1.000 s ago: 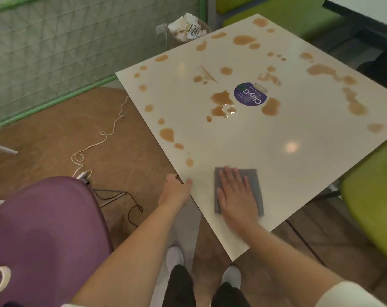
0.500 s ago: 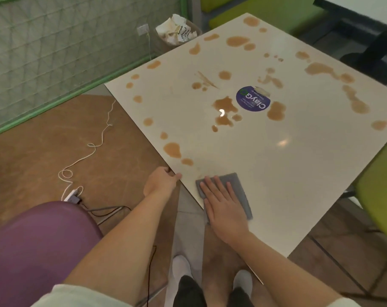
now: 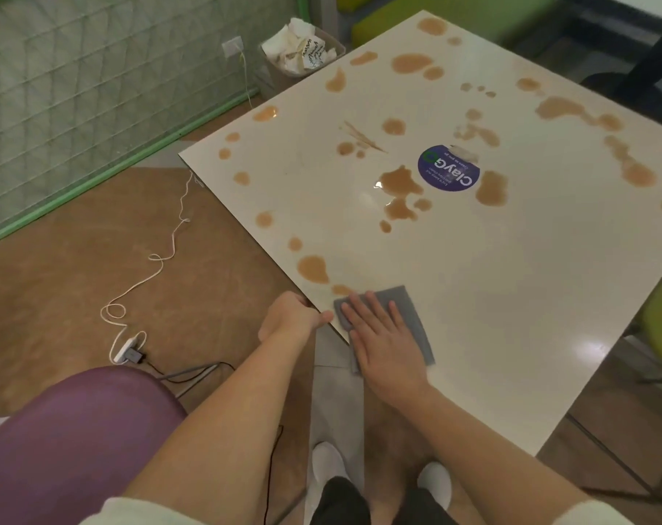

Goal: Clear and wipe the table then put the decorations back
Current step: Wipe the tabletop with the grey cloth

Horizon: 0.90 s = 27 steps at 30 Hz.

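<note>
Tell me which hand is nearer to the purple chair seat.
Left. The left hand grips the table edge, on the side of the purple chair seat. The right hand lies farther away, pressing flat on the grey cloth.

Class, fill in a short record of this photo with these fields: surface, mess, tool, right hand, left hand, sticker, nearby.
surface: white table
mess: brown spills over the far and left parts
tool: grey cloth at the near edge
right hand: flat, pressing the cloth
left hand: gripping the table edge
sticker: round blue sticker
nearby: purple chair, bin of paper
</note>
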Motion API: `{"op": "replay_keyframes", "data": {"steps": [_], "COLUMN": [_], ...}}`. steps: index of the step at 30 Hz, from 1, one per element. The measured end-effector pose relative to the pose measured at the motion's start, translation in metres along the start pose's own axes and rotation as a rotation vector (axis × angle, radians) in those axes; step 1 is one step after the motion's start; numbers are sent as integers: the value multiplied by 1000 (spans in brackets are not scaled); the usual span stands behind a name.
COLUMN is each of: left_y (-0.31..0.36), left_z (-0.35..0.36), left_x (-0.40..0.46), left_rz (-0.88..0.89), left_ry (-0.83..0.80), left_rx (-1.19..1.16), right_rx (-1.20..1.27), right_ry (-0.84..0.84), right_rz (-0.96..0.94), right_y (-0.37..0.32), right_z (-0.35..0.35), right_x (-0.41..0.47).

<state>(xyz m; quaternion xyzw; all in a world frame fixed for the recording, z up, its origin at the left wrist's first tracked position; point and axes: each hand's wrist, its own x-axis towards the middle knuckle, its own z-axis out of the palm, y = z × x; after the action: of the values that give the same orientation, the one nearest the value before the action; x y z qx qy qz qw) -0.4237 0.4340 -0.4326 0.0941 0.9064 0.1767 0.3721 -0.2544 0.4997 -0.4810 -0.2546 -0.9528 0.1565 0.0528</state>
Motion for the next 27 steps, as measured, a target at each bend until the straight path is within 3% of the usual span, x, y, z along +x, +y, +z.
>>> {"op": "replay_keyframes", "data": {"steps": [4,8,13,18,22,27], "left_y": [0,3,6,9,11,17], "left_z": [-2,-5,-6,-6,-5,-4], "left_x": [0,-1,-1,-6,-15,-17], "left_rz": [-14,-45,-85,-99,-123,-127], "left_ry": [-19,-41,-51,-22,15,40], "left_rx": [5,-3,-10,16,41,90], "right_rx": [-18,-32,-65,-71,-69,-78], "right_ry": [-26,30,-36,-119,-24,-75], "right_rz": [13,123,22,26,120,-84], "right_y": [20,27,2,37,43,23], "right_z": [-8,-10,-2,-16,-17,-7], "right_x": [40,20,19,64,31,29]}}
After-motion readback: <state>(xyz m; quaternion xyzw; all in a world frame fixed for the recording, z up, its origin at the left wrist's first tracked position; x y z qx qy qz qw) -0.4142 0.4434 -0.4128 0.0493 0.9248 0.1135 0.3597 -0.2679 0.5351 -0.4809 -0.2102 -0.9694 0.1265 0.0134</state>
